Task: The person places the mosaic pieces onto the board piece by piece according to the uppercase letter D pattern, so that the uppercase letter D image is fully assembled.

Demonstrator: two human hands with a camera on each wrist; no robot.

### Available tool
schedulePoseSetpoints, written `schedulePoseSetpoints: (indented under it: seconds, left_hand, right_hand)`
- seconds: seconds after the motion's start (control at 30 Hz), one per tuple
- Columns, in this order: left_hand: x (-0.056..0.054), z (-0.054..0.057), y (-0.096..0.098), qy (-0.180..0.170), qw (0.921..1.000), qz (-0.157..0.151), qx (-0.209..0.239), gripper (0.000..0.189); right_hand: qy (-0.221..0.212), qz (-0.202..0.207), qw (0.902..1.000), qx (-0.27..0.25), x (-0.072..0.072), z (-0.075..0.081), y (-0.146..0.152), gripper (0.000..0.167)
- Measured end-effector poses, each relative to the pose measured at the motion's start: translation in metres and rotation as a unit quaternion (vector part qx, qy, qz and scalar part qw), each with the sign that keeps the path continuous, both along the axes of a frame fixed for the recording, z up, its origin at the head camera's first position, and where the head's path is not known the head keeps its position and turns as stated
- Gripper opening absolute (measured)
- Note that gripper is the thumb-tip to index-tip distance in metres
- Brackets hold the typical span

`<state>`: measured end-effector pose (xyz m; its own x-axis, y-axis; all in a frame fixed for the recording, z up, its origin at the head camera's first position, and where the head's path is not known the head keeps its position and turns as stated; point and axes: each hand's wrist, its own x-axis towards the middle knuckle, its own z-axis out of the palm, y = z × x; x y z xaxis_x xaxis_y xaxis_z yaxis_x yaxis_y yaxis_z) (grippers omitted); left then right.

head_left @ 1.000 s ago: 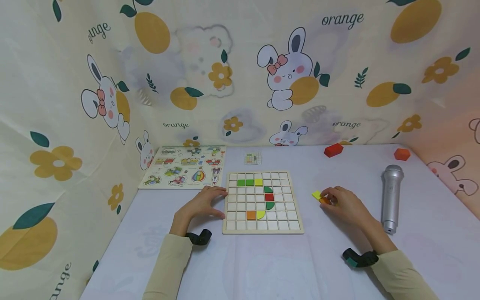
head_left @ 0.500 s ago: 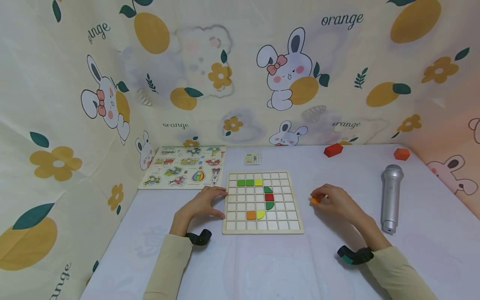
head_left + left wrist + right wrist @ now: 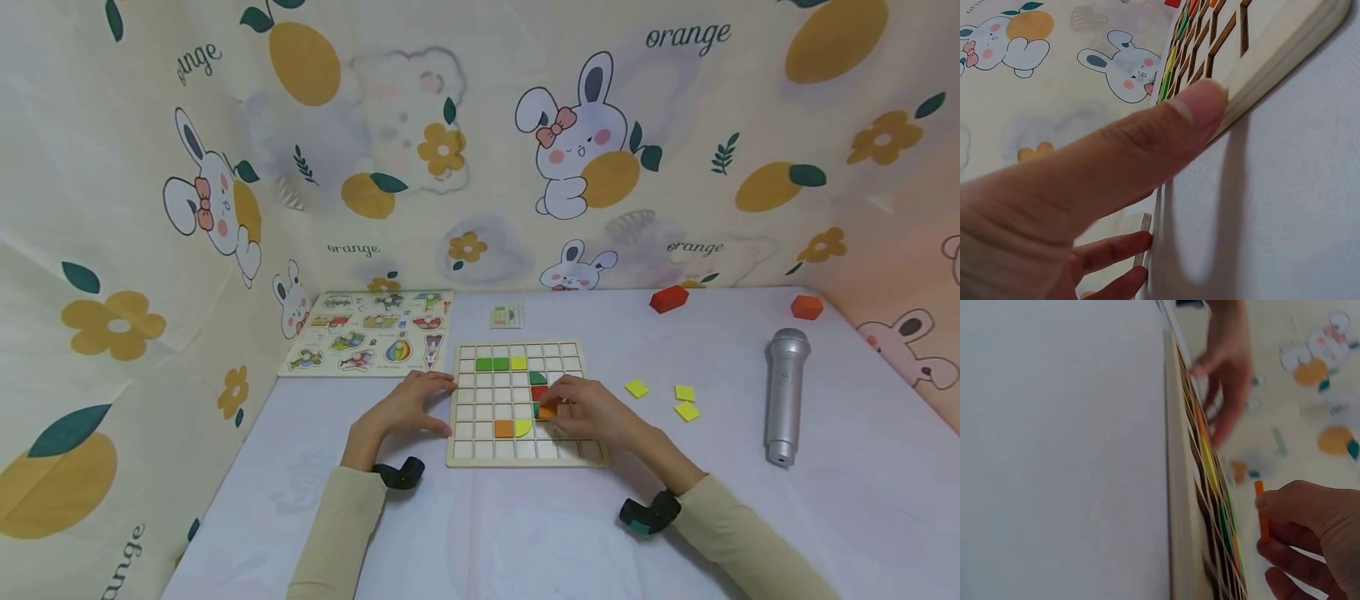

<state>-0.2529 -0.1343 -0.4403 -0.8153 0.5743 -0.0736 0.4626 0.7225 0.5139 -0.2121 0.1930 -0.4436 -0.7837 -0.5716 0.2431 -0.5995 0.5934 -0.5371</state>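
Observation:
A wooden grid board (image 3: 472, 454) lies on the white table, with green, yellow, red and orange tiles set in some squares. My right hand (image 3: 596, 410) is over the board's right half, pinching an orange tile (image 3: 1262, 512) between thumb and fingers, seen edge-on in the right wrist view. It overlaps the lower green quarter-round tile in the head view. At the board's left edge my left hand (image 3: 405, 410) rests with fingers and thumb extended; the left wrist view shows its thumb (image 3: 1204, 103) against the wooden rim.
Yellow tiles (image 3: 685, 392) lie right of the board. A silver microphone (image 3: 785, 396) lies farther right, with red (image 3: 668, 299) and orange-red (image 3: 807, 307) blocks behind. A picture puzzle board (image 3: 367, 333) and a small pattern card (image 3: 507, 316) sit toward the back.
My right hand has moved left from beside the yellow tiles to over the board, carrying the orange tile and uncovering the yellow ones. The left hand has stayed at the board's edge.

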Motion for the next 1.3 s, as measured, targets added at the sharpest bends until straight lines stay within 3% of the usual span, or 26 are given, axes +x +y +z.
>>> schedulePoseSetpoints:
  seconds: [0.2, 0.53, 0.8, 1.03, 1.3]
  left_hand:
    - [0.0, 0.0, 0.0, 0.002, 1.0, 0.0, -0.003, 0.073]
    - [0.0, 0.002, 0.0, -0.001, 1.0, 0.001, -0.001, 0.072]
    - [0.003, 0.005, 0.001, 0.002, 1.0, -0.003, 0.005, 0.071]
    - [0.003, 0.005, 0.0, 0.009, 0.9999, -0.012, 0.006, 0.071]
    - [0.003, 0.005, 0.001, 0.006, 0.9999, -0.006, 0.006, 0.071]
  right_hand:
    - [0.018, 0.046, 0.9985, -0.023, 0.0, -0.001, -0.035, 0.02]
    - [0.01, 0.061, 0.9978, -0.024, 0.003, -0.01, -0.077, 0.012]
    - [0.015, 0.056, 0.9983, -0.007, 0.0, -0.021, -0.082, 0.01]
    - [0.036, 0.062, 0.9973, -0.012, -0.002, -0.021, -0.08, 0.01]
    - [0.031, 0.057, 0.9978, -0.015, -0.006, -0.023, -0.08, 0.011]
